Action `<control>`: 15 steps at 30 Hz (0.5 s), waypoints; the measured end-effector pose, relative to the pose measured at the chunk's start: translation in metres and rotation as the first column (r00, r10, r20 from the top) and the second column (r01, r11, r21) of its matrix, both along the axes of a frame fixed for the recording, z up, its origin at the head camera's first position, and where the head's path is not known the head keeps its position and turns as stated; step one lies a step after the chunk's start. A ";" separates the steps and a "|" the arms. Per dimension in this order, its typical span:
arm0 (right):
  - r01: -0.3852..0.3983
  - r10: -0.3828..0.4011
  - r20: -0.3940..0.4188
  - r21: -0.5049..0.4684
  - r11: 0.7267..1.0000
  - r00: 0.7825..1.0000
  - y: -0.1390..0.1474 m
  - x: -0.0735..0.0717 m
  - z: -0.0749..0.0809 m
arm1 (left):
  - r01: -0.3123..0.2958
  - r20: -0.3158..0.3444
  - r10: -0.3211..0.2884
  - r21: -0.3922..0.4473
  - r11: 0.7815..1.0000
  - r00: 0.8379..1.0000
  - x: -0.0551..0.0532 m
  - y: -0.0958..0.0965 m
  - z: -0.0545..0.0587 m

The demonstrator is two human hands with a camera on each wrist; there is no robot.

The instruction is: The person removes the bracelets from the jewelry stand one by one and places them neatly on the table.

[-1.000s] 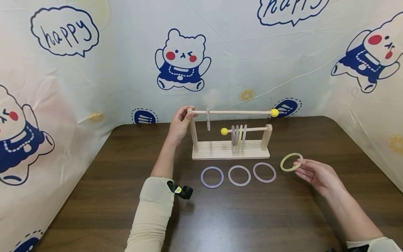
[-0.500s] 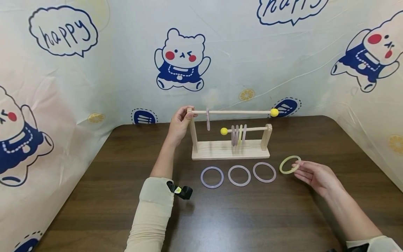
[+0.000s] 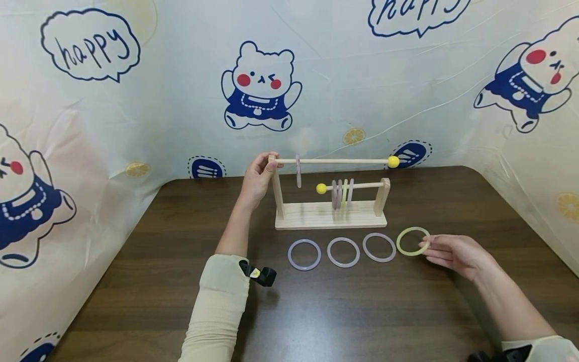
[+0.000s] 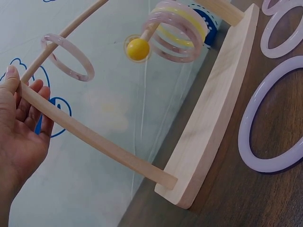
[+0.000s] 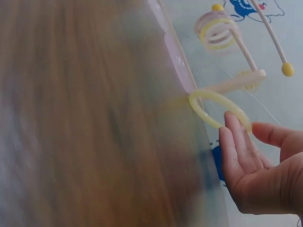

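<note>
Pinched the yellow-green ring (image 3: 399, 242) by its rim in the right hand (image 3: 459, 255), right of centre; gripped the wooden stand (image 3: 312, 218) mid-frame with the left hand (image 3: 257, 182). Likely risked a drop through so slight a hold, or nudging the pinkish-lilac ring (image 3: 380, 260) just beside.

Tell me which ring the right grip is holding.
The yellow-green ring at the right end of the front row, pinched by the right grip; the other three rings there are purplish and lie unheld on the table.

Left grip (image 3: 257, 182) high and curled; right grip (image 3: 460, 255) lower, in a pinch
</note>
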State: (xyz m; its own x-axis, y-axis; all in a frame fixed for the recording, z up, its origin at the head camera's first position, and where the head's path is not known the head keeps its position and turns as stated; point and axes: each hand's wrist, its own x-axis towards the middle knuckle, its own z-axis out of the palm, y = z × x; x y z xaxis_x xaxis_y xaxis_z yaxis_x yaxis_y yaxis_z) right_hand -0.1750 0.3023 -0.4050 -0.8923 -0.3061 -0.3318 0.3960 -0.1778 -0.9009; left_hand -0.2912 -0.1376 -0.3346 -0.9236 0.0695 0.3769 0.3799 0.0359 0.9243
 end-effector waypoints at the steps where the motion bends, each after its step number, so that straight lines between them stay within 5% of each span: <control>1: -0.007 0.007 0.000 0.041 0.999 1.000 0.001 0.000 0.001 | 0.001 0.001 -0.001 0.000 1.000 1.000 0.000 0.000 0.000; 15: -0.015 0.021 -0.022 0.269 0.963 1.000 0.004 0.001 0.006 | 0.010 -0.001 -0.010 0.004 1.000 1.000 0.000 -0.001 0.000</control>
